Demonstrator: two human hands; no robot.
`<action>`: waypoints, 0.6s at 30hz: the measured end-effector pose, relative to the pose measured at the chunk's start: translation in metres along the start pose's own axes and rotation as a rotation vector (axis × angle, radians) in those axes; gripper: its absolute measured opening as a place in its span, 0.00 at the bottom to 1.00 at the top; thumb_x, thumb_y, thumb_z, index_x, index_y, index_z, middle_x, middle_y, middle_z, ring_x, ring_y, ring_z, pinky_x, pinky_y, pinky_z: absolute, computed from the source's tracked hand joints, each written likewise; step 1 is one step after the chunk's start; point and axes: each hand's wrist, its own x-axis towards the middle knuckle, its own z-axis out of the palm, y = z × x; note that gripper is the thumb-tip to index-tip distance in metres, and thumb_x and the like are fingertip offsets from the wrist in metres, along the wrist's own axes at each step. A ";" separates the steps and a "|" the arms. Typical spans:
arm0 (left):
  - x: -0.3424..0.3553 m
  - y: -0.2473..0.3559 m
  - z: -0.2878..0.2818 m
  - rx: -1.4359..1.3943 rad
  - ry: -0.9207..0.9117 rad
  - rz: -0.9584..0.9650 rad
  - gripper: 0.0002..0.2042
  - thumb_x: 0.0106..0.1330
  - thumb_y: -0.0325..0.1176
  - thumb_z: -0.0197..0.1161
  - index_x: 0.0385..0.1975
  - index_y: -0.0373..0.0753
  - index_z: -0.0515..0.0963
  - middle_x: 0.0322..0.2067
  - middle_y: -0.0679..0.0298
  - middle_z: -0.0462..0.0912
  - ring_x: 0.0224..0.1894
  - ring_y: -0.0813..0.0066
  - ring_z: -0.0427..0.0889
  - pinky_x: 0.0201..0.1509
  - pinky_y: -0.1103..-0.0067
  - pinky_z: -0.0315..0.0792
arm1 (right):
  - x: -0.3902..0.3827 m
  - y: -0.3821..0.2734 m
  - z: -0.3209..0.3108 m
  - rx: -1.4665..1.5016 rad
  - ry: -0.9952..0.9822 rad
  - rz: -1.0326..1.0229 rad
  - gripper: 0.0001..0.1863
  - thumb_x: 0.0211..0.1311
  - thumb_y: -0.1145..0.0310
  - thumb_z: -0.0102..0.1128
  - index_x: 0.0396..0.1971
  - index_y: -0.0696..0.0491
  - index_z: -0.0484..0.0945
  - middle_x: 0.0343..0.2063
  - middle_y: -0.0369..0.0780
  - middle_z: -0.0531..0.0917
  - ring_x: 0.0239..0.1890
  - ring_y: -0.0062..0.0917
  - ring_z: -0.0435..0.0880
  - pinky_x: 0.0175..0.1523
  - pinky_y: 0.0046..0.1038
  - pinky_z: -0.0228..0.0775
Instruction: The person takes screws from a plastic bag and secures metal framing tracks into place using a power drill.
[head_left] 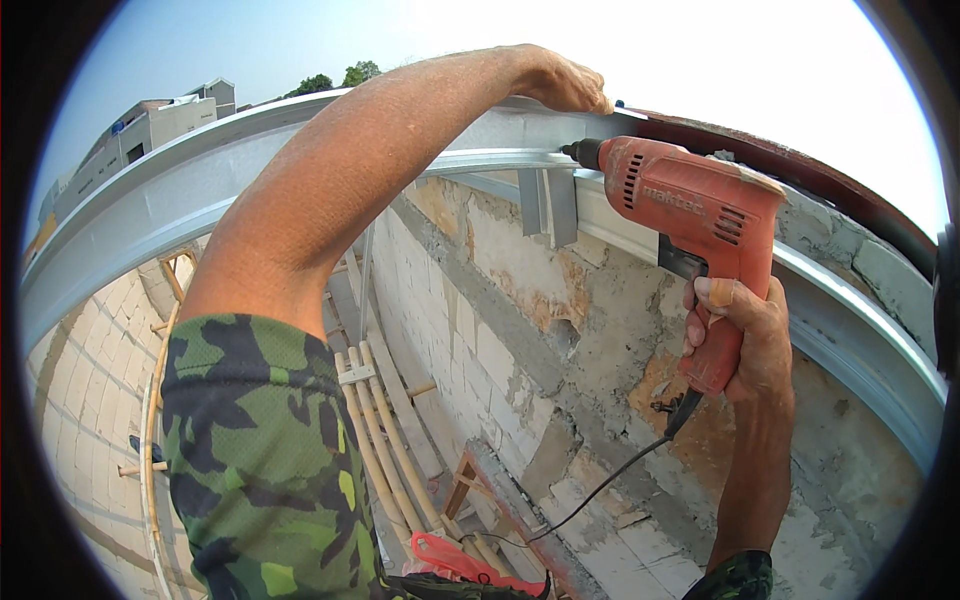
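Note:
My right hand (745, 320) is wrapped round the handle of a red corded power drill (690, 190), its fingers near the trigger. A tan wrap shows on the thumb. The drill points left, and its black chuck (585, 152) is close against a pale steel beam (490, 160). Whether the bit touches the metal is too small to tell. My left arm reaches up and across, with my left hand (565, 85) bent over the beam's top edge just above the drill's nose. Its fingers are closed on that edge and partly hidden. A black cord (610, 480) hangs from the drill's handle.
Far below lie bamboo poles (385, 450), a red plastic bag (455, 555) and a wooden frame (462, 485). A rough block wall (500, 350) drops beneath the beam. A short metal bracket (548, 205) hangs under it. Dark red metal (790, 165) runs along the upper right.

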 end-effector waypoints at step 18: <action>-0.003 0.004 0.002 0.021 -0.068 -0.056 0.31 0.68 0.55 0.44 0.53 0.31 0.72 0.50 0.36 0.72 0.59 0.46 0.70 0.63 0.47 0.56 | 0.002 -0.003 -0.009 -0.063 -0.079 0.015 0.15 0.44 0.68 0.63 0.29 0.64 0.74 0.15 0.39 0.75 0.12 0.20 0.74 0.14 0.25 0.69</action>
